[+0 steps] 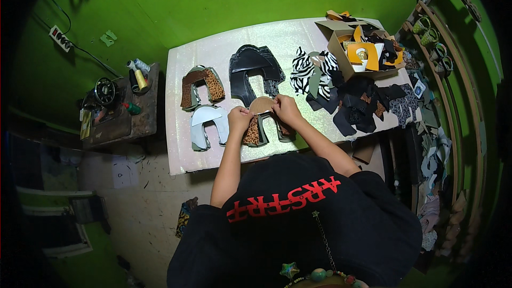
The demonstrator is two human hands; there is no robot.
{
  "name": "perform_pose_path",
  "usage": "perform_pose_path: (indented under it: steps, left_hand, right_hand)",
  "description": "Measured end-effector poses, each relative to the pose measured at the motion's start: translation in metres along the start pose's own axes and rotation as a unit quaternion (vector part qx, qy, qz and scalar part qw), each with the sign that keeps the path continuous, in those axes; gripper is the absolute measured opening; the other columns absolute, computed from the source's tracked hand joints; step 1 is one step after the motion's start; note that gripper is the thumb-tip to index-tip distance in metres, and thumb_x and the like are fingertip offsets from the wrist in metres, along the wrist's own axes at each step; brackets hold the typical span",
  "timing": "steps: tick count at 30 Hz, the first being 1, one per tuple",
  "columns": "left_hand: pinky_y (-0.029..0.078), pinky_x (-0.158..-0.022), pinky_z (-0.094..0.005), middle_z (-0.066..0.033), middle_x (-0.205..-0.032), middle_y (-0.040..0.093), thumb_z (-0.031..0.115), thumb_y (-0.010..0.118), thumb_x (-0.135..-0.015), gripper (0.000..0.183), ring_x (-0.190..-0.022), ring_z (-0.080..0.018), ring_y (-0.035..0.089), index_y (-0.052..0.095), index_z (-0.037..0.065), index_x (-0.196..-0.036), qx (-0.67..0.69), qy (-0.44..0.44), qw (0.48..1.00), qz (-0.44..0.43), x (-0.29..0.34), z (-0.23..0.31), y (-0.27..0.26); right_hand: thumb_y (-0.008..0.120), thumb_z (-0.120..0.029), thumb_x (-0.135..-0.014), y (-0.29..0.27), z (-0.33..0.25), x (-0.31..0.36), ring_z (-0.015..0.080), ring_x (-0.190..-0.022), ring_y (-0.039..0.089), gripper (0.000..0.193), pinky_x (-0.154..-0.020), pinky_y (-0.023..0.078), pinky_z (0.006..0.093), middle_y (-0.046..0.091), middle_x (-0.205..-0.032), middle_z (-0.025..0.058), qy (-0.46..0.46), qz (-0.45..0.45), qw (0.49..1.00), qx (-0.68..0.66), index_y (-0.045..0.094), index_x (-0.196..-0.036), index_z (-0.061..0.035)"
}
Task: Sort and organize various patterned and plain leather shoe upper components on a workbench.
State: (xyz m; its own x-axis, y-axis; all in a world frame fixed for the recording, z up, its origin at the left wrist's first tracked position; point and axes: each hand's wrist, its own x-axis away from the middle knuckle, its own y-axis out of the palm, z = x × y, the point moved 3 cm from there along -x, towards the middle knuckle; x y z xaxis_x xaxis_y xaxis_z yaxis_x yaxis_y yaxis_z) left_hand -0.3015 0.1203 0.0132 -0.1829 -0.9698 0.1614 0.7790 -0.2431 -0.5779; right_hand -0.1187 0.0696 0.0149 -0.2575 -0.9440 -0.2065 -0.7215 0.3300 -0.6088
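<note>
A tan half-round piece (261, 105) lies across the top of a stack of U-shaped cut pieces (253, 130), some leopard-print. My left hand (240, 117) pinches its left edge, and my right hand (286, 110) grips its right end. Behind them rests a stack of black U-shaped pieces (242, 80). To the left are a white U-shaped stack (200, 127) and, farther back, a brown and leopard-print one (214, 86). All these lie flat on the pale shiny table (184, 154).
Zebra-print pieces (305, 77) and dark scraps (354, 112) lie to the right. A cardboard box (341, 53) full of offcuts stands at the back right. Left of the table, a wooden sewing machine stand (144, 114) carries thread cones (140, 79). A wooden rack (450, 101) lines the right wall.
</note>
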Motion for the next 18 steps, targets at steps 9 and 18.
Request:
perform_pose_path:
  steps: [9, 18]
  left_hand:
    - [0.047, -0.06, -0.0338, -0.0146, -0.064, 0.061, 0.018, 0.073, -0.062, 0.022, -0.062, -0.0262, 0.061, 0.061, 0.0, -0.066, -0.107, 0.044, 0.992, 0.057, -0.004, 0.004, 0.005]
    - [0.047, -0.062, -0.0371, -0.0161, -0.069, 0.062, 0.026, 0.076, -0.061, 0.03, -0.067, -0.0296, 0.061, 0.06, 0.001, -0.066, -0.178, -0.018, 0.982, 0.058, -0.002, 0.013, -0.001]
  right_hand:
    - [0.069, -0.005, -0.062, -0.001, 0.001, -0.002, 0.0337, -0.07, 0.053, 0.021, -0.064, 0.044, 0.0384, 0.053, -0.068, 0.0167, 0.04, 0.032, 0.999, -0.018, 0.051, -0.068, 0.0019]
    - [0.074, -0.014, -0.061, 0.002, 0.014, -0.006, 0.0237, -0.052, 0.053, 0.026, -0.051, 0.042, 0.0322, 0.053, -0.057, 0.0119, 0.048, 0.006, 0.998, -0.031, 0.052, -0.063, 0.0007]
